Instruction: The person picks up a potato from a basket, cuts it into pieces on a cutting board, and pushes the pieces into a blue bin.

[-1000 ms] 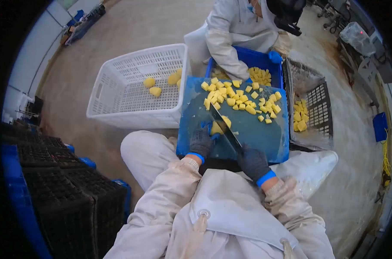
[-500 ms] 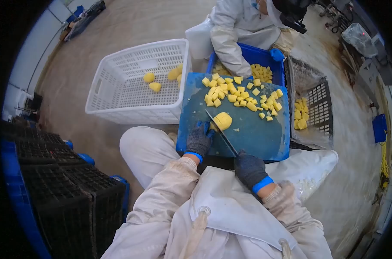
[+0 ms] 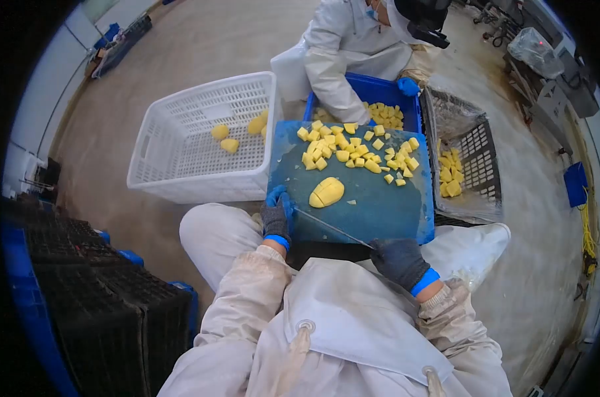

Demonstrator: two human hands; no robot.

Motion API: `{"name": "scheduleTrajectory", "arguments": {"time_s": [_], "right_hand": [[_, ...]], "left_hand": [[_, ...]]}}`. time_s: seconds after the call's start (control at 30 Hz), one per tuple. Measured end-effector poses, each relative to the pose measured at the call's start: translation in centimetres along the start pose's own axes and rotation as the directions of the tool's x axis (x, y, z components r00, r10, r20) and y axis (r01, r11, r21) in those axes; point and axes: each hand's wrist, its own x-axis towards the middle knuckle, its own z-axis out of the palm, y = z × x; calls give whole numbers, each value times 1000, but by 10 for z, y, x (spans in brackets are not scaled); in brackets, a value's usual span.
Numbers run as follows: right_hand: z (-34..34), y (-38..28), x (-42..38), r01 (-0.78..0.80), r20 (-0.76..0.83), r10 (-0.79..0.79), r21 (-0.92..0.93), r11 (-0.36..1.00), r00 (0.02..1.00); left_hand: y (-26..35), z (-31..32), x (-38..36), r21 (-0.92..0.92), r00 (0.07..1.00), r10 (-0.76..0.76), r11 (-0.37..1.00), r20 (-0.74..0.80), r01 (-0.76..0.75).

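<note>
My right hand, in a dark glove, grips the handle of a knife at the near edge of the blue cutting board. The blade points left across the board, its tip close to my left hand. That gloved left hand is at the board's left edge with its fingers bent; what they hold, if anything, is hidden. A yellow potato with cut lines lies on the board between the hands, touched by neither. Beyond it are several yellow cubes.
A white crate with several potatoes stands left. Behind the board, a co-worker reaches into a blue bin of pieces. A dark lined crate is at the right, and black crates are stacked at lower left.
My left hand has let go of the potato and moved left to the board's edge. The knife has left the potato and now lies lower, its blade turned toward my left hand.
</note>
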Motion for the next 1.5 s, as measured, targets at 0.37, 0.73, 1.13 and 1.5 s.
{"name": "scheduleTrajectory", "arguments": {"time_s": [0.37, 0.73, 1.13, 1.5], "right_hand": [[4, 24, 39, -175, -38, 172, -112, 978, 984], [-5, 34, 8, -140, -171, 132, -40, 989, 977], [-22, 57, 12, 7, -119, -8, -8, 1000, 993], [-17, 87, 39, -56, -143, 42, -98, 994, 989]], "left_hand": [[-4, -1, 1, -240, 992, -126, 962, 29, 130], [-12, 0, 4, -349, 994, -94, 930, 62, 110], [-30, -3, 11, -245, 998, -47, 968, 47, 57], [39, -4, -1, -301, 998, 9, 953, -69, -30]]}}
